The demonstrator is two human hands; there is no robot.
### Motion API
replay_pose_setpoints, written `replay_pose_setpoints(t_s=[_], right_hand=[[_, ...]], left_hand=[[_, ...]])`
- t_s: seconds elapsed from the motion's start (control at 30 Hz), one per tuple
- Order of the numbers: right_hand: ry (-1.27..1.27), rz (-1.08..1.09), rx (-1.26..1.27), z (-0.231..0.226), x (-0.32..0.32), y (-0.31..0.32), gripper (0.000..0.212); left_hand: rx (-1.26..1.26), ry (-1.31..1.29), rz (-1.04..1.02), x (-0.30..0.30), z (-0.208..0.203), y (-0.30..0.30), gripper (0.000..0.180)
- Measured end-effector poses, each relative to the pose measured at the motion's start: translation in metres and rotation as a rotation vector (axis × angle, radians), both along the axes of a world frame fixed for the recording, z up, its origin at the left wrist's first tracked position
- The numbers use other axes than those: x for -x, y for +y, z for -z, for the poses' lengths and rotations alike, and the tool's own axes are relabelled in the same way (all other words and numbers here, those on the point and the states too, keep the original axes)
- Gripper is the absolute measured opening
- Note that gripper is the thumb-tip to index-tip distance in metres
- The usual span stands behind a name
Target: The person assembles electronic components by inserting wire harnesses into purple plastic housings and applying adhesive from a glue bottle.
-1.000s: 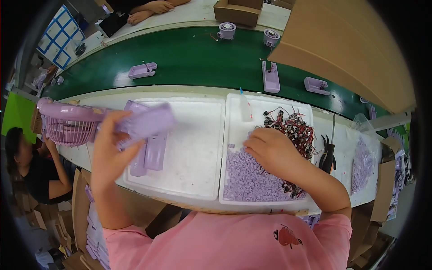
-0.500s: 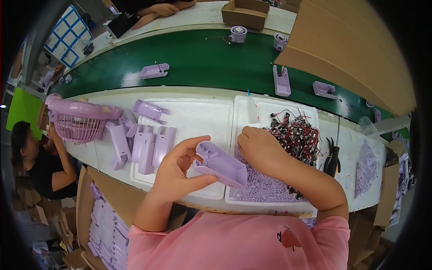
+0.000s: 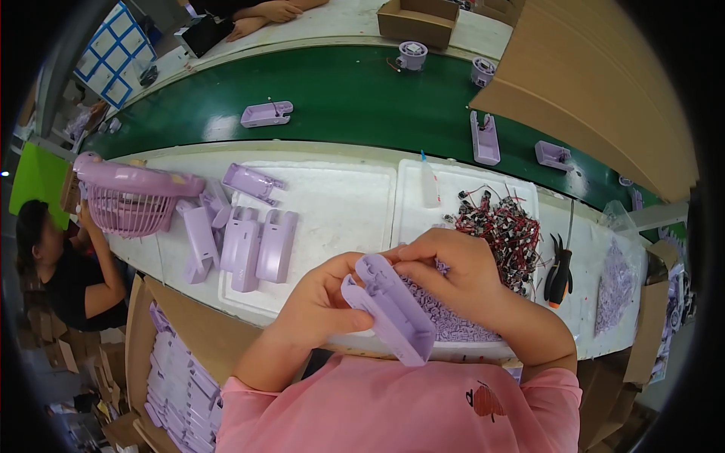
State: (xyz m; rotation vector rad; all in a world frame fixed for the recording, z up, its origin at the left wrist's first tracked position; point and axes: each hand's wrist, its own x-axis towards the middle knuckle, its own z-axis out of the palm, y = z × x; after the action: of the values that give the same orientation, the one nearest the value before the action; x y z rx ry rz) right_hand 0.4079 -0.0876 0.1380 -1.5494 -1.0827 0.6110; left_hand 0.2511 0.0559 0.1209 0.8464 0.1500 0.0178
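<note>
My left hand [image 3: 328, 306] is closed around a light purple plastic housing [image 3: 396, 313], a long open shell with a rounded, notched end, held tilted with its hollow side up. My right hand [image 3: 457, 275] is pinched at the far side of that notched end; a few small purple plastic parts [image 3: 442, 266] show within its curled fingers. What the fingertips themselves hold is hidden. Under the right hand lies a heap of small purple parts [image 3: 461, 326] in a white foam tray [image 3: 411, 177]. A pile of red and black wired components [image 3: 502, 238] fills the tray's right side.
Several purple housings [image 3: 240, 249] lie at left beside a pink basket [image 3: 132, 208]. Pliers [image 3: 559, 275] and a bag of purple parts [image 3: 615, 291] are at right. Beyond runs a green conveyor [image 3: 340, 98] carrying housings. A cardboard flap [image 3: 581, 90] overhangs it. A person [image 3: 75, 272] sits left.
My right hand has lifted from the heap of small parts and come to the housing's notched end. My left hand has brought the housing nearer my body and turned it. The view has shifted slightly.
</note>
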Motion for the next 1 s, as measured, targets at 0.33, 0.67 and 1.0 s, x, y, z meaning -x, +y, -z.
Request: replay_pose_setpoints(t_s=[0.33,0.67,1.0], right_hand=[[-0.786,-0.038,-0.207,0.006,-0.004,-0.01,0.022],[-0.365,-0.062,-0.26,-0.015,0.009,-0.01,0.02],[-0.207,0.028,-0.284,-0.003,0.016,-0.006,0.022]], left_hand=[[0.326,-0.063,0.062,0.001,0.007,-0.001,0.064],[-0.382,-0.216,-0.224,-0.006,0.005,-0.024,0.06],[-0.988,-0.228,-0.404,-0.006,0.003,-0.032,0.067]])
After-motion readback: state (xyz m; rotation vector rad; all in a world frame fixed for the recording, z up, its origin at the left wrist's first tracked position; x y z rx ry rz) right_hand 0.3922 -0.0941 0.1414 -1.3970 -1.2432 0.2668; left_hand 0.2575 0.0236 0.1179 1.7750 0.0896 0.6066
